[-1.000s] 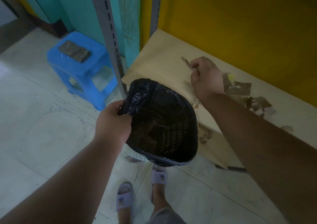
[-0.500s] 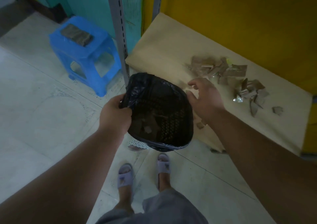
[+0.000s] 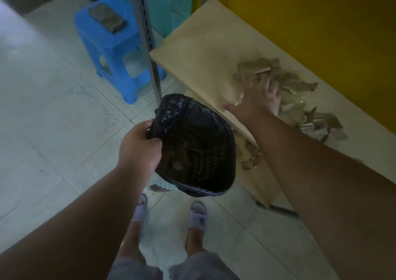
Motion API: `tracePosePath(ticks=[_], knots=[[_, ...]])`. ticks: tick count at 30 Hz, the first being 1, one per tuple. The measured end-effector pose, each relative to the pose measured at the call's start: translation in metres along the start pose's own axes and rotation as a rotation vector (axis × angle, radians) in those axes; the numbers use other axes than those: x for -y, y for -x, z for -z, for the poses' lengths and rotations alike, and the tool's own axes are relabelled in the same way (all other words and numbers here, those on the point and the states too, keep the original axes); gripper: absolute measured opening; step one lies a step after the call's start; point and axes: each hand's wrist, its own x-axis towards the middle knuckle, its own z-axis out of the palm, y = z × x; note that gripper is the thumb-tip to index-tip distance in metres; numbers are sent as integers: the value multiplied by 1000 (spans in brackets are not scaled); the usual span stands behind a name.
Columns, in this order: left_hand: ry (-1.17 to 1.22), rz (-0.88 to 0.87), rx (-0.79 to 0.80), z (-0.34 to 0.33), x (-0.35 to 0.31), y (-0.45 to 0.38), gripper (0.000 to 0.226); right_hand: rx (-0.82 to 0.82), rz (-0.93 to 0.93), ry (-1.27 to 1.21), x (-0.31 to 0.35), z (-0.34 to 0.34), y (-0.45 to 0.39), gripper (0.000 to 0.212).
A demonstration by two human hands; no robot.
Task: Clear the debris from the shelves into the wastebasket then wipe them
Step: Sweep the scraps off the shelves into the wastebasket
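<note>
Both busy: my left hand (image 3: 139,149) grips the wastebasket (image 3: 197,149) rim under the shelf (image 3: 201,50) edge, my right hand (image 3: 260,98) lies spread flat on debris (image 3: 300,84); I'd rake near-left in one sweep.

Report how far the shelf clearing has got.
Done: a few scraps lie inside the black-lined mesh wastebasket, gripped at its rim by the left hand. In hand: the right hand rests spread on the pile of brown cardboard scraps on the beige upper shelf. Left: that pile, scraps on the lower shelf, and wiping.
</note>
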Motion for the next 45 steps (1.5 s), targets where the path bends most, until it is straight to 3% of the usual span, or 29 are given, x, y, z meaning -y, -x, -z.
tracePosePath(ticks=[7, 10, 13, 20, 29, 33, 35, 40, 43, 45], knots=[[95, 61, -50, -19, 3, 4, 59, 55, 206, 56, -22, -2, -36, 115], [97, 66, -48, -25, 4, 1, 58, 203, 188, -18, -21, -7, -54, 118], [114, 72, -39, -29, 6, -4, 58, 245, 172, -31, -17, -16, -64, 110], [118, 94, -35, -35, 6, -8, 61, -13, 180, 112, -1, -29, -63, 50], [105, 86, -33, -37, 8, -4, 56, -143, 214, 75, 0, -18, -56, 42], [122, 109, -28, -36, 8, 0, 57, -171, 107, -243, -12, -4, -51, 34], [121, 121, -23, -34, 7, 1, 57, -260, 76, -424, -12, -1, -40, 32], [108, 110, 1, -31, 1, 5, 57, -460, 214, -668, 7, 10, 29, 23], [133, 118, 13, -25, 3, 6, 62, -342, 325, -756, 24, 11, 75, 16], [136, 111, 22, -20, 5, 8, 62, -171, 414, -722, 33, 3, 97, 16]])
